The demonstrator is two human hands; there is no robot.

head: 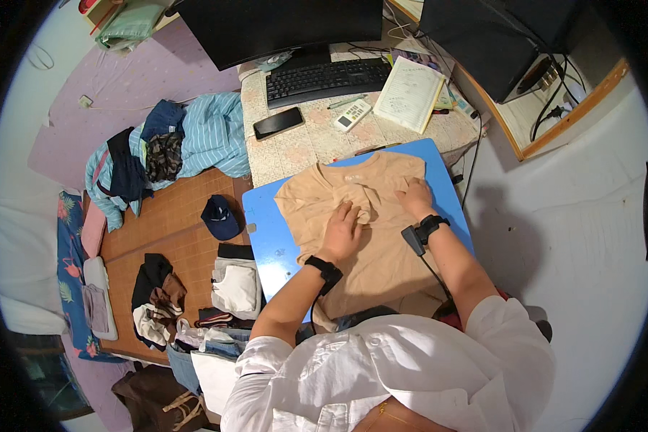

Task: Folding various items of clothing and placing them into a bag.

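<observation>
A tan T-shirt [378, 259] lies spread over a blue board [270, 248], its neckline towards the far edge and its lower part hanging towards my body. On the shirt's upper middle, my left hand [344, 232] rests beside a bunched fold of the fabric; whether the fingers grip it is not clear. My right hand [414, 198] lies on the shirt's upper right part, near the board's right edge, with its fingertips on wrinkled cloth. Both wrists wear black straps with cables.
Beyond the board are a smartphone [278, 123], a white remote control [353, 115], a black keyboard [326, 81], a monitor [286, 24] and an open notebook [409, 94]. To the left, a mat-covered bed [194, 202] holds a navy cap [220, 217], folded clothes [236, 286] and a loose clothes pile [159, 302].
</observation>
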